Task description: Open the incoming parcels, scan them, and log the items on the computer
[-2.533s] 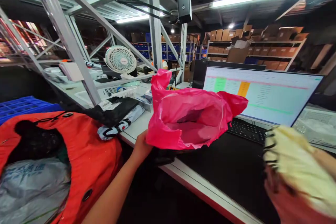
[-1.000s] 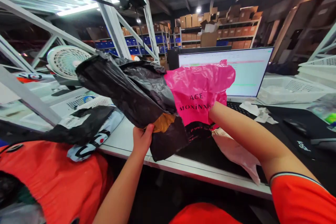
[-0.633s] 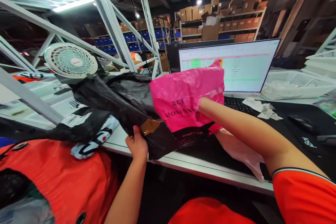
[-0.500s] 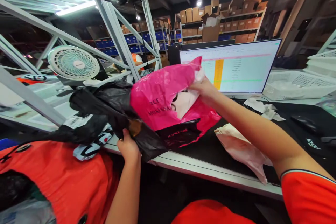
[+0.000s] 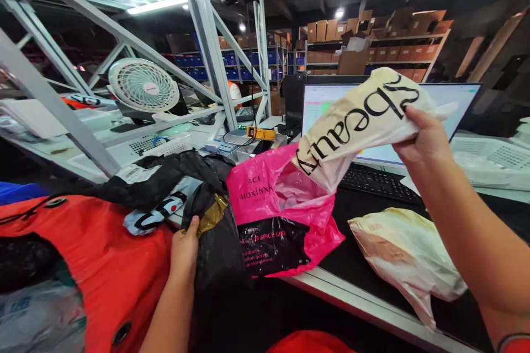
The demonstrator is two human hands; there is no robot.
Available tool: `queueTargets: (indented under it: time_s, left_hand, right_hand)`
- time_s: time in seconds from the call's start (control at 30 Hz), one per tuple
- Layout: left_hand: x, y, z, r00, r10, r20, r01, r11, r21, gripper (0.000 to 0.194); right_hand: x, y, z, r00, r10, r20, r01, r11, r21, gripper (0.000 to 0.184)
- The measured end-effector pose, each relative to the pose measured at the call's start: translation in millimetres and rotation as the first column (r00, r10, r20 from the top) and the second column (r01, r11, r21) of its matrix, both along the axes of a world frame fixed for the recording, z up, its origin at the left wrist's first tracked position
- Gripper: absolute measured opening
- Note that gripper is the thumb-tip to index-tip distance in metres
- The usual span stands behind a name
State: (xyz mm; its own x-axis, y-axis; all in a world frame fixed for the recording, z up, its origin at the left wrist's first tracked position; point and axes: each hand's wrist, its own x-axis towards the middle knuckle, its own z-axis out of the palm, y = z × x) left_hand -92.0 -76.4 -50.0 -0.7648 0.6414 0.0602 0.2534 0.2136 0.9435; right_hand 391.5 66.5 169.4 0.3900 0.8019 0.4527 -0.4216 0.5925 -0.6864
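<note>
**Cream pouch (image 5: 356, 121) slants up and right from the pink bag (image 5: 259, 193)**

Your right hand (image 5: 426, 135), nearer the pouch, has its fingers closed on the upper end, above and right of the pink bag. The pouch's long axis runs from those fingers down-left to the pink bag's open mouth; you can't tell how deep it reaches. Left of the pink bag, your left hand (image 5: 184, 245) grips the black bag (image 5: 217, 259). A second cream bag (image 5: 408, 251) lies on the desk (image 5: 351, 301), right of the pink bag.

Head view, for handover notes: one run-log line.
left hand: grips black plastic bag | right hand: holds cream "beauty" plastic bag at mouth of pink plastic bag
</note>
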Motion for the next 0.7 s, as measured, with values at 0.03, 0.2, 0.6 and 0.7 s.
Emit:
queueTargets:
  time_s: [0.03,0.2,0.6,0.7]
  left_hand:
    - [-3,-4,-1.9,1.000,0.005,0.028,-0.004,0.999,-0.048,0.048]
    - [-9,-9,-2.3,0.994,-0.016,0.112,0.034,0.986,-0.162,0.040]
    - [-19,-7,-5.7,0.998,-0.064,0.028,0.068,0.980,-0.185,0.035]
    - [-19,-10,-2.8,1.000,-0.030,0.002,0.029,0.985,-0.168,0.034]
  right_hand:
    - [4,0,-0.7,1.000,-0.023,-0.013,0.023,1.000,-0.001,0.026]
    - [11,-2,1.9,0.997,0.001,-0.074,0.005,0.997,0.076,0.032]
    - [-45,-21,56.3,0.959,0.247,-0.143,-0.135,0.835,0.533,0.039]
    - [-79,-19,43.2,0.976,-0.155,0.152,0.028,0.785,0.619,0.033]
